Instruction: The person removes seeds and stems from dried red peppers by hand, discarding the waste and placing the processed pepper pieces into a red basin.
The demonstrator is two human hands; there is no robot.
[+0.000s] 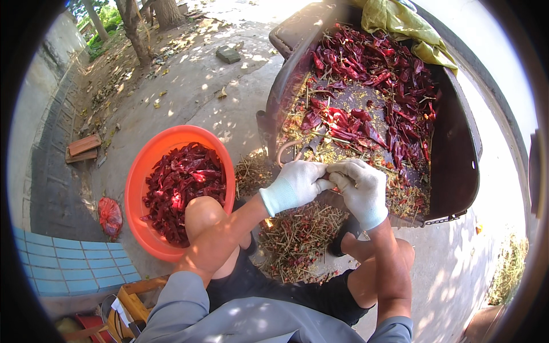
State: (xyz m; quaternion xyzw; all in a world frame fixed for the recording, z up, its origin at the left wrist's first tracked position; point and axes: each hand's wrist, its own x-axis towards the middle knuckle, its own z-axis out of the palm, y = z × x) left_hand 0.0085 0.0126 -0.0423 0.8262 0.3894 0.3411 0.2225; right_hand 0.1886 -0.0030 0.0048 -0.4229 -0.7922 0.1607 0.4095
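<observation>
My left hand (303, 182) and my right hand (359, 186), both in white knit gloves with pale blue cuffs, meet above the front edge of a dark metal cart bed (454, 150). Their fingertips pinch a small reddish-brown piece (327, 175), probably part of a dried red pepper; the fingers hide most of it. Just beyond my left hand, scissors (286, 151) with tan handles lie in the bed. Behind them is a small heap of dried red peppers (349, 124), amid yellow seeds and stem bits. A larger pepper pile (369, 55) fills the bed's far and right side.
Left of my knee stands an orange plastic basin (136, 206) of dark red peppers. Cut stems (300, 240) are heaped between my feet. A yellow-green cloth (399, 23) hangs over the bed's far corner. Bricks (83, 148) and a red plastic bag (110, 216) lie left.
</observation>
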